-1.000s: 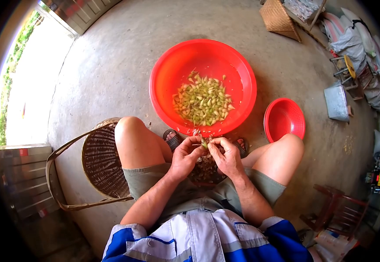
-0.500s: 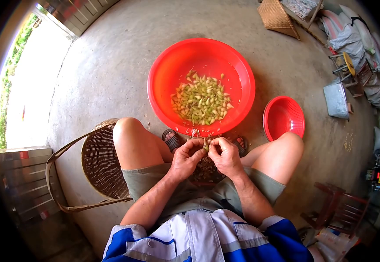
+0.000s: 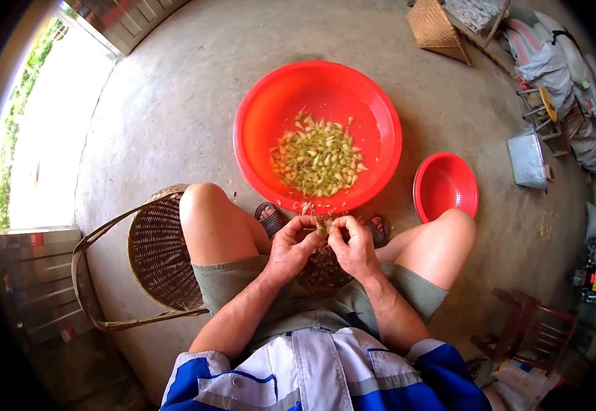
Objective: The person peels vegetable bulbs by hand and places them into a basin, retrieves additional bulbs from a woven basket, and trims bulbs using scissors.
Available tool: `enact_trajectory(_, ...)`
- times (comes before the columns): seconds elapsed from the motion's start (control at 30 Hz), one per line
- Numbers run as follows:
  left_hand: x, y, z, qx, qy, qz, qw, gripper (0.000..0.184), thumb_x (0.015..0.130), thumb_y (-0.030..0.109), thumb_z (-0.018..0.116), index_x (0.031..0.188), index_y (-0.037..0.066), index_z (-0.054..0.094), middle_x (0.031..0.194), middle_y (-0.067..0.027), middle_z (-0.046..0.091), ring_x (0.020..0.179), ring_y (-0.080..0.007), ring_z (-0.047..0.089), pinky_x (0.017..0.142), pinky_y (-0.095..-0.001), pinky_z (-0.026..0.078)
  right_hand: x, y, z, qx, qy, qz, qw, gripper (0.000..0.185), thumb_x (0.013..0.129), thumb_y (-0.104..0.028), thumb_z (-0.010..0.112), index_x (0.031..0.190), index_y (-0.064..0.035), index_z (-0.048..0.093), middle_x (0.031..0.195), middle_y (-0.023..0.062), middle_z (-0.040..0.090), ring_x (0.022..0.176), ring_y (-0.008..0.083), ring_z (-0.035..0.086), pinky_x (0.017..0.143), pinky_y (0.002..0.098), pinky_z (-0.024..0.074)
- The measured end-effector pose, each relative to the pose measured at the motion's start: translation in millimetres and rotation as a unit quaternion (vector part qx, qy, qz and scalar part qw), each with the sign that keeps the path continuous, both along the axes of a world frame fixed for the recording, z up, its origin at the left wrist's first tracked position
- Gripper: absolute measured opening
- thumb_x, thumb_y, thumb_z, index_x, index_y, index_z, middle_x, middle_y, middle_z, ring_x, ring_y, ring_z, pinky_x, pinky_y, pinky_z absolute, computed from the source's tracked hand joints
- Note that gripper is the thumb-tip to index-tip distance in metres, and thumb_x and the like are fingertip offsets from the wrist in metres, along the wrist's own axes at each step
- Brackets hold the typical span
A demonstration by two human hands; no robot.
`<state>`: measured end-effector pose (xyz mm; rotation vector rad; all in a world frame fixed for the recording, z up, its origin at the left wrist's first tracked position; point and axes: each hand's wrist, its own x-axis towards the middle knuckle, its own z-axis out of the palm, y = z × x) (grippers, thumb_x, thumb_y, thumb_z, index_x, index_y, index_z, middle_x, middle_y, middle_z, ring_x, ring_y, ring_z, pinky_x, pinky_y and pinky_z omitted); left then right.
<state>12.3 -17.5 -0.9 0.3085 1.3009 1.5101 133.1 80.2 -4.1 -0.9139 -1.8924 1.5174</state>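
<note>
Between my knees, both hands meet over a small greenish bulb [image 3: 322, 231] with brown, dry skin. My left hand [image 3: 289, 252] is closed in a pinch on it. From the other side my right hand [image 3: 355, 252] pinches the same bulb by its skin; the fingertips partly hide it. Below my hands lies a heap of brown peelings [image 3: 323, 266], partly covered by the wrists. Just ahead stands a wide red basin [image 3: 388, 130], in which many pale green-yellow bulbs [image 3: 318, 157] are gathered toward the near side.
A red colander [image 3: 420, 181] sits by my right knee. At my left is a dark wicker basket [image 3: 164, 257] with a long handle. Along the right side are a metal bucket [image 3: 527, 159], sacks [image 3: 548, 65], a wooden chair [image 3: 527, 325] and a woven basket [image 3: 438, 31].
My fingers have shifted slightly around the bulb, and more loose brown skin shows at the fingertips. The whole view has moved a little; the basin and baskets stay in place.
</note>
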Motion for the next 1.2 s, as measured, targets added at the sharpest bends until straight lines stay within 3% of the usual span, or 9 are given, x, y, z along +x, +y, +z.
enact_trajectory(0.2,-3,1,3,0.032,-0.037,0.027,0.998,0.015,0.094,0.007,0.058,0.109,0.005,0.059,0.088,-0.0018,0.064,0.076,-0.0085,0.06,0.064,-0.0217,0.049,1,3,-1,0.044,-0.044,-0.031,0.998,0.008,0.086,-0.005,0.061,0.085,0.002,0.057,0.068,0.0103,0.062,0.061,0.0164,0.059,0.057,0.0325,0.0485)
enact_trajectory(0.5,-6,0,-6,0.065,-0.093,0.074,0.991,0.017,0.095,0.007,0.059,0.111,0.004,0.057,0.101,-0.0036,0.065,0.083,-0.0105,0.061,0.077,-0.0244,0.05,4,3,-2,0.072,-0.139,-0.018,0.987,0.006,0.082,-0.004,0.063,0.084,0.0007,0.059,0.073,0.0182,0.064,0.065,0.0298,0.064,0.06,0.037,0.0496)
enact_trajectory(0.7,-6,2,-3,0.083,-0.113,0.083,0.987,0.018,0.094,0.005,0.06,0.111,0.003,0.057,0.104,-0.005,0.064,0.091,-0.013,0.062,0.081,-0.0273,0.052,5,3,-1,0.142,-0.093,0.076,0.983,0.01,0.08,0.0,0.062,0.089,0.0018,0.061,0.082,0.0204,0.065,0.074,0.0381,0.064,0.064,0.0371,0.0503)
enact_trajectory(0.8,-4,1,-11,0.095,-0.083,0.077,0.989,0.017,0.093,0.0,0.058,0.109,0.003,0.057,0.105,-0.0066,0.064,0.093,-0.0151,0.061,0.082,-0.0293,0.051,6,7,1,0.08,-0.091,0.117,0.986,0.015,0.082,-0.001,0.062,0.096,0.0022,0.062,0.083,0.0192,0.066,0.073,0.0324,0.066,0.065,0.0357,0.0512)
enact_trajectory(0.9,-3,0,-11,0.095,-0.057,0.067,0.992,0.017,0.093,-0.001,0.059,0.109,0.002,0.057,0.104,-0.0062,0.065,0.094,-0.0145,0.062,0.084,-0.0293,0.051,2,7,11,0.022,-0.024,0.072,0.997,0.015,0.086,-0.003,0.062,0.1,0.0027,0.061,0.082,0.0116,0.067,0.07,0.0186,0.065,0.062,0.0307,0.0511)
enact_trajectory(1.0,-1,1,-8,0.086,-0.015,0.052,0.995,0.017,0.092,-0.001,0.059,0.109,0.002,0.057,0.104,-0.0057,0.065,0.094,-0.0136,0.062,0.085,-0.0287,0.051,4,6,14,-0.157,0.0,0.067,0.985,0.013,0.09,-0.007,0.063,0.099,0.0026,0.061,0.081,0.0063,0.066,0.068,0.0092,0.06,0.059,0.0251,0.0487)
enact_trajectory(1.1,0,0,-9,0.099,-0.011,0.031,0.995,0.017,0.093,-0.001,0.059,0.109,0.003,0.056,0.106,-0.0041,0.064,0.097,-0.0135,0.062,0.087,-0.0284,0.052,5,7,8,-0.14,0.006,0.058,0.988,0.013,0.091,-0.008,0.063,0.098,0.003,0.061,0.08,0.0024,0.064,0.067,0.004,0.055,0.056,0.0214,0.0465)
enact_trajectory(1.2,0,-1,-9,0.089,0.01,0.015,0.996,0.016,0.093,-0.001,0.059,0.109,0.002,0.056,0.106,-0.0044,0.064,0.099,-0.014,0.062,0.089,-0.0289,0.052,6,8,8,-0.145,0.009,0.062,0.987,0.012,0.09,-0.006,0.063,0.097,0.003,0.06,0.079,0.0029,0.063,0.065,0.0049,0.055,0.056,0.0221,0.0462)
